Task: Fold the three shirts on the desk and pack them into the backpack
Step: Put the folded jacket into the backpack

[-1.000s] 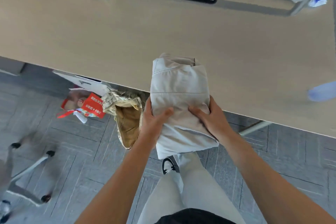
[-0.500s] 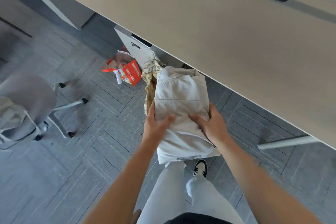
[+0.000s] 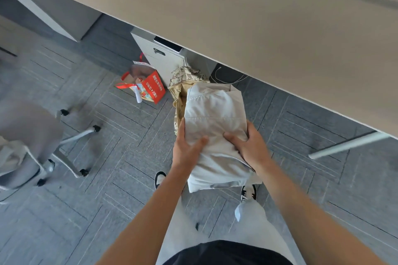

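Observation:
A folded pale beige shirt (image 3: 215,114) hangs in the air over the grey floor, off the wooden desk (image 3: 258,28). My left hand (image 3: 186,148) grips its left edge with the thumb on top. My right hand (image 3: 251,146) grips its right edge the same way. Just beyond the shirt, on the floor under the desk edge, stands the tan camouflage backpack (image 3: 183,82), its mouth open and partly hidden by the shirt. No other shirts are in sight.
A red paper bag (image 3: 148,88) sits on the floor left of the backpack, before a white drawer cabinet (image 3: 163,58). A grey wheeled chair (image 3: 32,135) stands at the left. My legs and shoes are below the shirt. A metal desk leg (image 3: 344,145) lies at right.
The shirt has come off the desk top and now hangs over the floor by the backpack. Both hands keep the same hold. The view has swung left and down.

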Demonstrator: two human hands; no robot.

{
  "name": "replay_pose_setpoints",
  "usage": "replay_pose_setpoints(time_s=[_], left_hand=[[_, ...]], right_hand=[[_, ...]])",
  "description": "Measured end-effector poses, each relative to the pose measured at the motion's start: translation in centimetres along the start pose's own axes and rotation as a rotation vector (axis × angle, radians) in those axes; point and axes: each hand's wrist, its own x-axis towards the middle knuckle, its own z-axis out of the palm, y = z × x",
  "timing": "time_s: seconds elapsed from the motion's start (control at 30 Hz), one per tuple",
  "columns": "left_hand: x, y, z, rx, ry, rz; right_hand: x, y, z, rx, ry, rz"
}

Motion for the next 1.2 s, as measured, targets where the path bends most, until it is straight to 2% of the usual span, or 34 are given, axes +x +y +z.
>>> replay_pose_setpoints(time_s=[0.3, 0.5, 0.8, 0.97, 1.2], left_hand=[[6.7, -3.8, -11.9, 0.106, -0.189, 0.0], [8.3, -6.6, -14.7, 0.173, -0.276, -0.053], [13.8, -10.6, -12.0, 0.21, -0.277, -0.099], [19.7, -14.7, -9.7, 0.188, -0.268, -0.114], [32.0, -23.8, -5.7, 0.143, -0.233, -0.125]], right_hand=[[-1.0, -1.5, 14.0, 0.084, 0.18, 0.11], [-1.7, 0.4, 18.0, 0.142, 0.188, 0.214], [4.5, 4.0, 18.8, 0.105, 0.174, 0.261], [11.2, 8.5, 20.2, 0.069, 0.145, 0.264], [24.2, 15.9, 23.9, -0.004, 0.105, 0.227]])
